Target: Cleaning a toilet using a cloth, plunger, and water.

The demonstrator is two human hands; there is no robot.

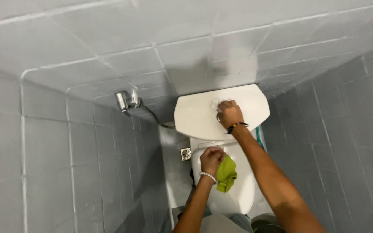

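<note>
Here the right hand (229,113) presses a white wipe (216,102) onto the tank lid (195,116), near its middle, fingers closed on the wipe; the left hand (211,159), just below the lid's front edge, is clamped on a green cloth (226,174) hanging over the bowl (242,194); tiled walls (87,142) stand close on both sides of the lid, with a narrow strip of floor left of the bowl.

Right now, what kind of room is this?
A small tiled toilet cubicle, most likely. A white toilet with its cistern lid stands between grey tiled walls, and a floor drain sits beside it. The right hand rests on the lid; the left hand holds a green cloth.
</note>
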